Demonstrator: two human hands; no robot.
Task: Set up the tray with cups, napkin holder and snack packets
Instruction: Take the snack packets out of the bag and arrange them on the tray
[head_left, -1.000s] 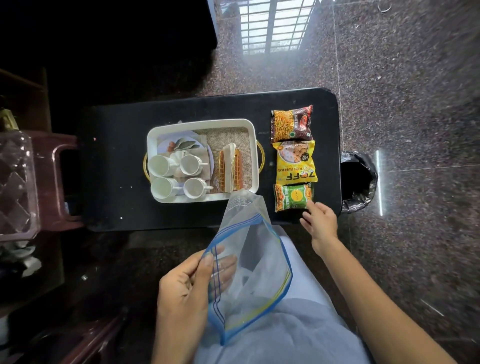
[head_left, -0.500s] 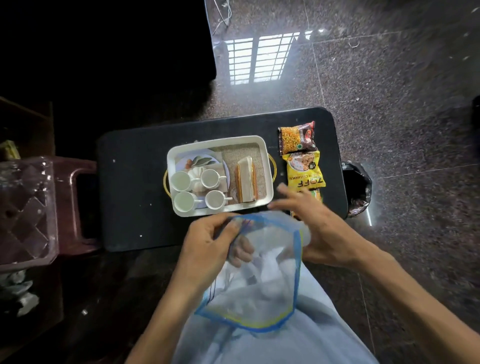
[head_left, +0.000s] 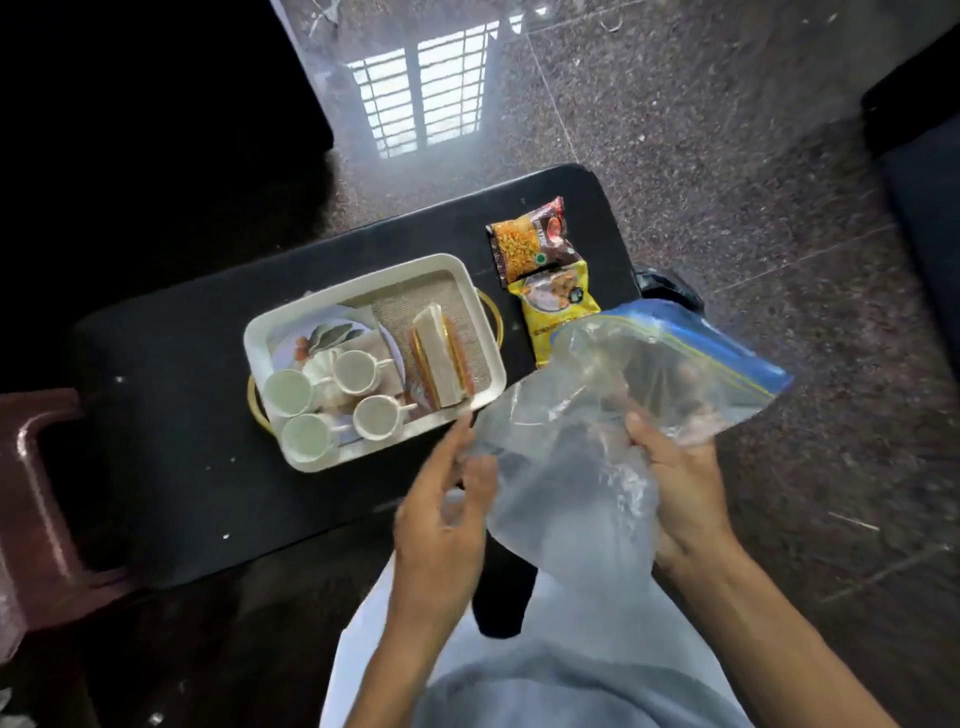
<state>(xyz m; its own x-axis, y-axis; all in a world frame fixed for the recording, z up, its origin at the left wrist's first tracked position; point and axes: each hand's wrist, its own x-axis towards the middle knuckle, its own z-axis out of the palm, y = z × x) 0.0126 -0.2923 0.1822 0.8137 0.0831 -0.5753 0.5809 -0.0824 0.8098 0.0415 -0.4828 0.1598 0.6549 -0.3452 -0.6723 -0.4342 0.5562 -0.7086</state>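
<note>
A white tray (head_left: 483, 306) sits on the black table (head_left: 171, 415). It holds several white cups (head_left: 356, 371) on a patterned plate and a napkin holder (head_left: 439, 358) with napkins. To its right lie a brown-and-yellow snack packet (head_left: 530, 239) and a yellow one (head_left: 556, 306). A clear zip bag (head_left: 597, 415) with a blue top covers the third packet. My right hand (head_left: 675, 478) grips the bag's right side. My left hand (head_left: 447, 514) pinches its left edge, just in front of the tray.
A maroon plastic stool (head_left: 36, 499) stands at the left end of the table. A black-lined bin (head_left: 665, 286) peeks out behind the bag at the table's right end. Speckled stone floor surrounds the table, and dark furniture fills the top left.
My right hand left the green packet and took hold of the bag. Both hands lifted the bag up and right, over the nearest packets. The view shifted and tilted.
</note>
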